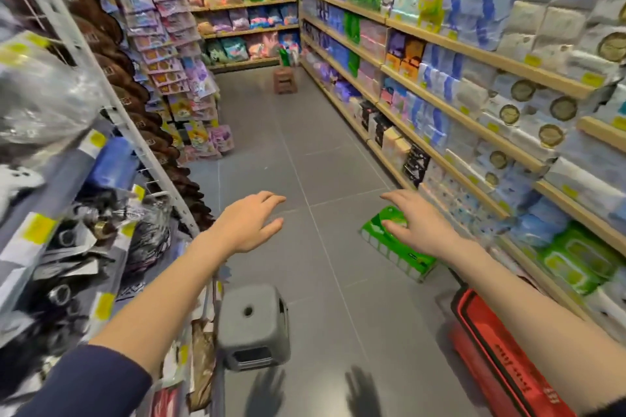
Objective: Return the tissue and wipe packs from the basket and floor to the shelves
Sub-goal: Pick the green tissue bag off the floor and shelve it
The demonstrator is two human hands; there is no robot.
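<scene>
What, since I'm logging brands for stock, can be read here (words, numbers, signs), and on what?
Nothing reads for certain.
Dark lettering on the basket rim: upside down, blurred, unreadable.
Yellow shelf tags: too blurred.
Small dark label on the green pack: too small.

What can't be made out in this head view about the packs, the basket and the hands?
- Inside of the red basket: hidden; the right forearm crosses it and the bottom edge cuts it off.
- The green pack on the floor: partly covered by the right hand; whether its fingers touch it cannot be told.
- The shelf packs at right: print too blurred to read.
</scene>
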